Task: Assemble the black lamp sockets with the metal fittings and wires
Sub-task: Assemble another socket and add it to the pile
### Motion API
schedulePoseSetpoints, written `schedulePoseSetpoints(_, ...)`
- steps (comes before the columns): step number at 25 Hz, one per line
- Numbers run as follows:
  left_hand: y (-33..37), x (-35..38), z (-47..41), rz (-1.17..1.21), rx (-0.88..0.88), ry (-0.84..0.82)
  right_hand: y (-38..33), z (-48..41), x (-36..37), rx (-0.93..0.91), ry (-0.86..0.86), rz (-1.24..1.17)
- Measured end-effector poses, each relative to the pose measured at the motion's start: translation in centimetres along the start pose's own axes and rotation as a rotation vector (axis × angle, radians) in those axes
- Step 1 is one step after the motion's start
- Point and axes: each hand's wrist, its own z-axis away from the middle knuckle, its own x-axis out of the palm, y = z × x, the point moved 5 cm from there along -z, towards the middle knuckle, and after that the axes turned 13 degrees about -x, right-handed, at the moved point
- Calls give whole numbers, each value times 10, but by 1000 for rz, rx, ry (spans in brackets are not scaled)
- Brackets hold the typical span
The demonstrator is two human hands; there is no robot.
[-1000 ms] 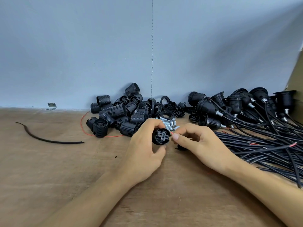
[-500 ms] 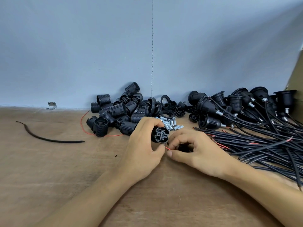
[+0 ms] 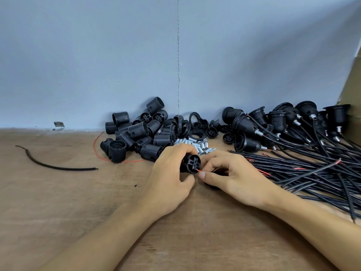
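black ribbed plastic socket [image 3: 190,163] gripped; thin red wire [image 3: 197,170] pinched.

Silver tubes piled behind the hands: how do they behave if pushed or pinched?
Probably roll: the metal fittings look like short smooth cylinders lying on their sides on the flat wooden table. Likely stiff and slippery in a pinch, given the shiny bare metal. A push would likely scatter the loose pile.

Left hand [image 3: 168,178] curled in a grip, right hand [image 3: 234,177] just beside it in a fingertip pinch.
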Motion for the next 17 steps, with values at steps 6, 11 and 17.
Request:
schedulePoseSetpoints(6,2,-1,0,2,8,-3,0,0,-1,13,-18,-22)
schedulePoseSetpoints(11,5,-2,1,19,-4,-29,1,0,0,24,-27,-20)
schedulePoseSetpoints(17,8,-4,3,6,24,-50,4,-1,1,48,-35,-50)
